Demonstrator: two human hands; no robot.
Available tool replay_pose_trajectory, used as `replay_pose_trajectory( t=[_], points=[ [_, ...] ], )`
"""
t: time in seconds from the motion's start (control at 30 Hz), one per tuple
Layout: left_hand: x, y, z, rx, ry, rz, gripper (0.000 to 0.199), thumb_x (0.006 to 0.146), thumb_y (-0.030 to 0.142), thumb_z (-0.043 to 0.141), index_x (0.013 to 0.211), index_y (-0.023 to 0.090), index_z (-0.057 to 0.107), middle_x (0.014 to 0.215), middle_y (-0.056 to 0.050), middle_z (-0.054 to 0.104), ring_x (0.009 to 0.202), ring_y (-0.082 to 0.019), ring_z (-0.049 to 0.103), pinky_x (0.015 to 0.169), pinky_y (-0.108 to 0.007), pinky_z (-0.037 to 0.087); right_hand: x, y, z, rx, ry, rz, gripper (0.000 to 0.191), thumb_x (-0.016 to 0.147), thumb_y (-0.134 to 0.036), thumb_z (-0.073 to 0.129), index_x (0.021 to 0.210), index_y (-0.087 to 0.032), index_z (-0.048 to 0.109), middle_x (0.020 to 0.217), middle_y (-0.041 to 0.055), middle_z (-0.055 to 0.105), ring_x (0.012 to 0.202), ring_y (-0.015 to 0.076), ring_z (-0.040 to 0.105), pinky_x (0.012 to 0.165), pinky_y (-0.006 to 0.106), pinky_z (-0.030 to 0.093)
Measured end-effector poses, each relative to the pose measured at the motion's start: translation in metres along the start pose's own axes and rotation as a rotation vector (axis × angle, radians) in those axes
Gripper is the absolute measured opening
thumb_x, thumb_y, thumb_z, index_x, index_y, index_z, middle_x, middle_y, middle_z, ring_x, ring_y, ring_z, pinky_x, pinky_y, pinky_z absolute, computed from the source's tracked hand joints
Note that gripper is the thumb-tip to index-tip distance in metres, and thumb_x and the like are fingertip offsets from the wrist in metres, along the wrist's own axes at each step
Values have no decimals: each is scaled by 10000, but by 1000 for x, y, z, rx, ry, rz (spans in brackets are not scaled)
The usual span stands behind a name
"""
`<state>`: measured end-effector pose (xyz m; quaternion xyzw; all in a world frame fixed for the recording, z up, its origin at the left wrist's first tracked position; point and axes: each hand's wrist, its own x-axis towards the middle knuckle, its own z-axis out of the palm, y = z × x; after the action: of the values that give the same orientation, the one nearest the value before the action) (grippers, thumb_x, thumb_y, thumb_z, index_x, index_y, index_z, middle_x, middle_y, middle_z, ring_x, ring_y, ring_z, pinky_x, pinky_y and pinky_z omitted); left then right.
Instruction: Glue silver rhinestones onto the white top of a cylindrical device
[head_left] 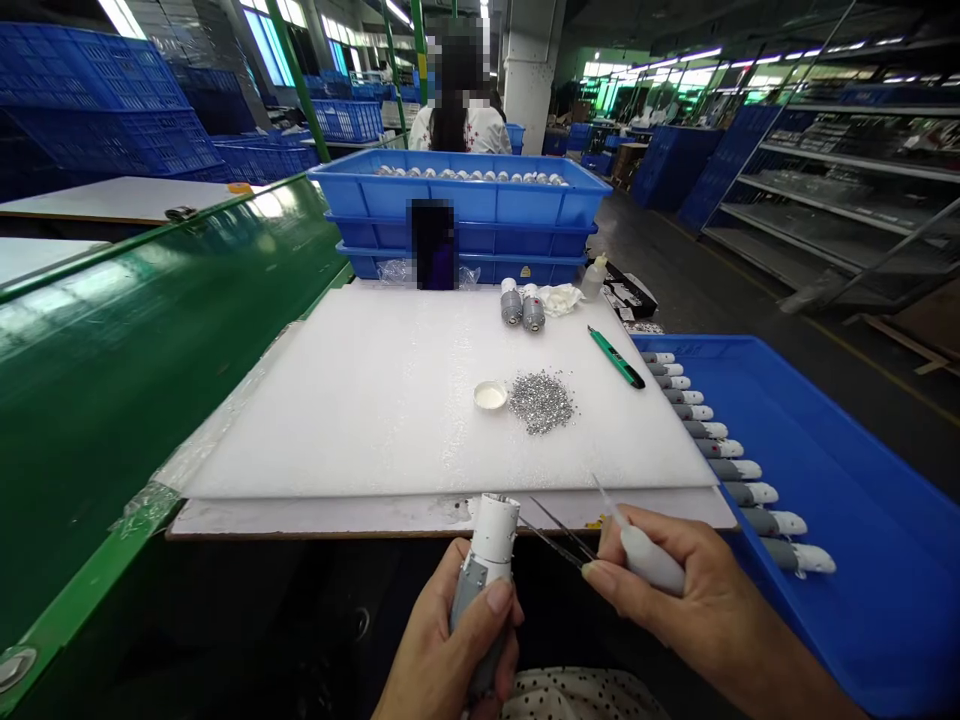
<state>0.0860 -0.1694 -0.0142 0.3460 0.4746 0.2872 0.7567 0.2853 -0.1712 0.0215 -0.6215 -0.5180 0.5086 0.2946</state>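
Left hand (469,635) grips the grey-and-white cylinder (494,535), near upright, at the desk's (300,515) front edge. Right hand (679,585) holds tweezers (562,527) and white bottle (651,560) together. Advisable: brace cylinder firmly; keep nozzle (608,500) clear of tweezers.

Gripping grey-and-white cylindrical part (495,530) in left hand (442,640), tweezers (562,528) plus squeeze bottle (652,562) in right hand (694,585). Showing metal bits (541,402) heaped beside round dish (490,396) on white sheet (360,400), green cutter (616,358) farther right.

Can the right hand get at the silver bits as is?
Probably yes, with the tweezers the right hand holds: nothing visible stands between it and the silver bits, though a white bottle shares its grip.
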Motion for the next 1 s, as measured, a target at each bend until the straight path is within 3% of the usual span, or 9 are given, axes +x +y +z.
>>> replay_pose_trajectory(
  t=[0.47, 0.63, 0.83, 1.0],
  points=[
    [0, -2, 0, 173, 158, 63, 393, 845, 593, 557, 893, 209, 488, 481, 77, 487, 388, -53, 285, 378, -187, 194, 7, 0, 5, -24, 19, -19, 350, 817, -482, 615, 665, -189, 499, 594, -52, 416, 544, 98, 329, 514, 231, 324],
    [-1, -1, 4, 176, 242, 25, 365, 827, 573, 602, 878, 230, 486, 533, 71, 477, 472, -94, 400, 406, -189, 241, 6, -1, 7, -24, 28, -3, 343, 806, -476, 618, 660, -188, 499, 586, -56, 402, 538, 96, 318, 511, 232, 311],
    [-2, -2, 5, 316, 423, 217, 328, 822, 538, 634, 851, 245, 489, 590, 82, 425, 531, -123, 363, 507, -255, 332, 8, 2, 5, 0, 9, 18, 349, 810, -481, 618, 667, -187, 498, 591, -49, 414, 550, 100, 337, 507, 230, 313],
    [-2, -1, 4, 334, 393, 202, 319, 832, 540, 618, 853, 250, 488, 588, 85, 421, 539, -137, 380, 553, -283, 332, 8, 2, 2, -6, -19, 10, 368, 824, -498, 614, 676, -184, 491, 600, -53, 394, 556, 97, 323, 504, 229, 302]
  ],
)
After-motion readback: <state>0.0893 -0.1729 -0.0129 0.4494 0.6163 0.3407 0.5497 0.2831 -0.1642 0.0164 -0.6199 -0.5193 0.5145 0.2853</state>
